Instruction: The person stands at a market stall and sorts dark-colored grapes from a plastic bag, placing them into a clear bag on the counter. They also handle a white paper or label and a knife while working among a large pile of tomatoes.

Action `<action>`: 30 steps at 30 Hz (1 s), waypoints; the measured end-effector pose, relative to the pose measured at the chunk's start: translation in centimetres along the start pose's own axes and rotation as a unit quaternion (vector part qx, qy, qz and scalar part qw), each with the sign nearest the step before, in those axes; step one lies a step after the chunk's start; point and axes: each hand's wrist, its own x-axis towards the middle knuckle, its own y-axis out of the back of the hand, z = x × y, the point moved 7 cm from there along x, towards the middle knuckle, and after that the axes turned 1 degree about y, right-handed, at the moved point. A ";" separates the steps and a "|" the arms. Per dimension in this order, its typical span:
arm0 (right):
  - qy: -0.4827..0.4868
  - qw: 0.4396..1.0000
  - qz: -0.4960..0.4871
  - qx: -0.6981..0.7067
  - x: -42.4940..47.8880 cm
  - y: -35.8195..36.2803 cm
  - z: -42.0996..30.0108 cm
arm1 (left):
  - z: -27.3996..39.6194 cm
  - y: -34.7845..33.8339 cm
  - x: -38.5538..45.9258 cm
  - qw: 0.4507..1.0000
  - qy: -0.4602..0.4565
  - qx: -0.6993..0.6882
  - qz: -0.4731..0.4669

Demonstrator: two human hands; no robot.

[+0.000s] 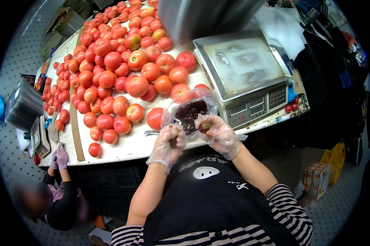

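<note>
Both my hands wear clear plastic gloves, close together at the table's front edge. My right hand (220, 135) pinches a dark red round fruit (204, 127) with a greenish-brown end turned toward me. My left hand (169, 144) is curled with thumb and fingertips together; a small brownish bit shows at the tips, too small to name. Just beyond my hands lies an open clear plastic bag (170, 111), with several dark purple-red round fruits (189, 114) inside, probably grapes or cherries. My hands cover part of its near side.
Many tomatoes (112, 60) spread over the white table (126, 152). A digital weighing scale (243, 64) stands beyond my right hand. Behind it is a blurred stack of clear plastic containers (200, 18). At left, a co-worker's gloved hands (61, 158) hold a small pen-like object near another scale (40, 138).
</note>
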 end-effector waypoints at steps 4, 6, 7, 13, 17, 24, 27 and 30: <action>-0.007 1.000 0.007 0.011 -0.2 -0.3 -0.3 | -0.1 -0.2 -0.6 0.999 -0.007 0.028 -0.013; -0.003 1.000 -0.003 0.011 -0.2 -0.6 -0.4 | -0.2 -0.3 -0.6 0.998 -0.013 0.058 -0.024; 0.002 1.000 -0.009 0.012 -0.2 -0.9 -0.4 | -0.2 -0.5 -0.5 0.997 -0.017 0.072 -0.030; 0.004 0.999 -0.001 -0.037 -0.3 -0.2 -0.1 | 0.3 -2.3 -1.4 0.984 -0.056 0.150 -0.075; -0.037 0.981 0.030 -0.188 -0.6 1.1 0.6 | 0.7 -3.0 -1.4 0.955 -0.101 0.273 -0.053; 0.023 0.919 -0.036 -0.391 -0.5 -2.6 -1.6 | 1.2 -3.3 -1.6 0.898 -0.164 0.407 -0.014; 0.076 0.869 -0.074 -0.483 -0.3 -3.5 -2.1 | 1.3 -3.3 -1.6 0.888 -0.173 0.426 0.000; 0.102 0.844 -0.083 -0.520 -0.2 -3.6 -2.0 | 1.4 -3.1 -1.4 0.878 -0.195 0.437 0.009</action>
